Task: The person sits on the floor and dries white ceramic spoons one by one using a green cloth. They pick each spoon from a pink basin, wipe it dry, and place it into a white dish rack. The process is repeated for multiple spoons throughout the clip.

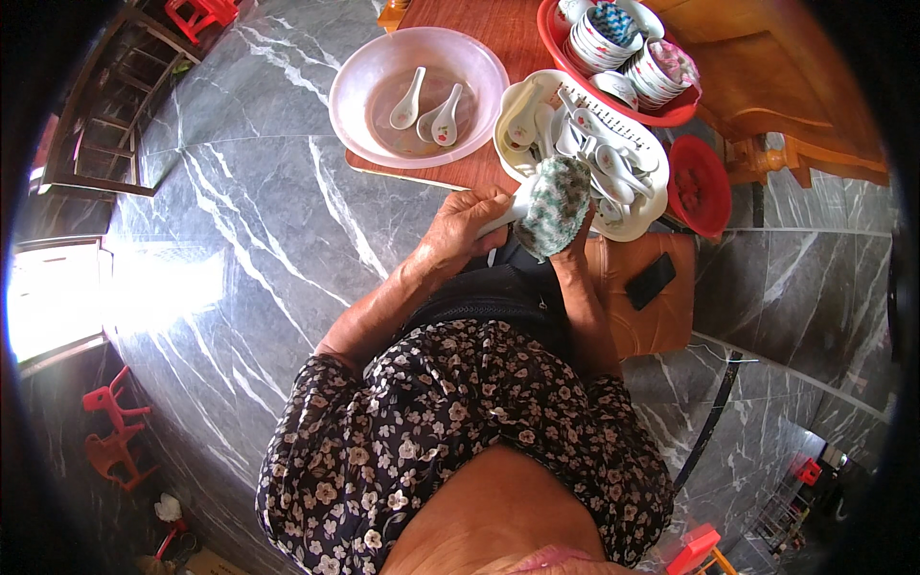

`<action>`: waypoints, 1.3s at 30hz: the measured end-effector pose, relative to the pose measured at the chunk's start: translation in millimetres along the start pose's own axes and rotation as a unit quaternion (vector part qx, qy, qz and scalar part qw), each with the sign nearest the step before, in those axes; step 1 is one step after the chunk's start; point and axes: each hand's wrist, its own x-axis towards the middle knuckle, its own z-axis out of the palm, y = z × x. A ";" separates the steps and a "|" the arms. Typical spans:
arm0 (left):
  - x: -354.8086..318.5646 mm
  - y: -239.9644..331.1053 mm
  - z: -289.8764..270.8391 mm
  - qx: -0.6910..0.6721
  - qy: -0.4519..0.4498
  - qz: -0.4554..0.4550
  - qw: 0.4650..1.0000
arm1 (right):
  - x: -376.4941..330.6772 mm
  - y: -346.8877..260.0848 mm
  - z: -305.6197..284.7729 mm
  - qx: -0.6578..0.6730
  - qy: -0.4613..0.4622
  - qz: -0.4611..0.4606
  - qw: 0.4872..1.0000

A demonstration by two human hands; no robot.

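Observation:
My left hand (468, 222) is closed around the handle of a white soup spoon (506, 218). My right hand (577, 241) presses a green-and-white cloth (558, 203) over the spoon's bowl end, which the cloth hides. Just beyond my hands, a white slotted basket (654, 196) holds several white soup spoons (613, 161). To the left of it, a pale pink basin (350, 91) has 3 white spoons (409, 101) lying in it, with red flowers painted on at least one.
The basin and basket rest on a reddish wooden table (446, 175). Behind stands a red tub (565, 48) of stacked bowls and cloths. A smaller red basin (711, 153) sits at right. A black phone (651, 281) lies on a brown padded seat (661, 331).

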 end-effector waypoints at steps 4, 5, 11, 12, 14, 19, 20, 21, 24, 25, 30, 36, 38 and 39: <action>2.1 -3.5 -4.9 -0.017 0.000 -0.028 0.999 | 6.2 10.0 -5.7 -0.204 0.044 -0.190 0.959; 2.0 -3.3 -6.0 -0.021 -0.002 -0.037 0.999 | 11.2 10.8 -9.2 -0.224 0.041 -0.225 0.947; -1.4 7.6 -2.5 -0.012 -0.043 -0.025 0.999 | -1.7 27.7 -5.9 0.038 0.001 0.174 0.984; -2.4 9.7 -0.9 -0.008 -0.042 -0.017 0.999 | 1.9 25.1 -10.8 0.104 -0.021 0.103 0.989; 0.8 6.5 -8.6 0.012 -0.069 -0.013 0.997 | 13.9 18.9 -21.8 -0.192 0.000 -0.293 0.937; -2.0 15.4 -7.3 0.129 -0.051 0.009 0.990 | 9.2 4.0 -6.8 -0.274 0.040 -0.250 0.928; -4.1 15.0 -0.9 0.165 -0.030 0.026 0.985 | 2.7 12.0 -3.2 -0.275 0.027 -0.226 0.934; -4.6 14.2 2.8 0.201 -0.012 0.044 0.978 | -5.7 22.5 0.5 -0.277 0.014 -0.203 0.939; -2.8 7.2 4.2 0.326 0.016 0.117 0.938 | -14.4 18.4 9.5 0.007 -0.045 -0.069 0.997; -2.9 6.9 6.8 0.353 0.022 0.146 0.924 | -10.6 12.0 6.2 -0.068 -0.052 -0.117 0.990; -8.1 11.1 12.8 0.471 0.043 0.195 0.859 | 9.6 -17.9 3.7 -0.252 -0.089 -0.258 0.929; -8.7 12.1 10.0 0.580 -0.001 0.262 0.772 | -24.2 34.5 17.2 0.385 -0.118 0.102 0.910; -11.6 16.9 10.3 0.582 -0.018 0.270 0.767 | -28.8 50.8 23.3 0.562 -0.101 0.132 0.810; -12.2 17.6 8.7 0.586 -0.025 0.267 0.765 | -30.5 51.0 24.3 0.601 -0.074 0.157 0.780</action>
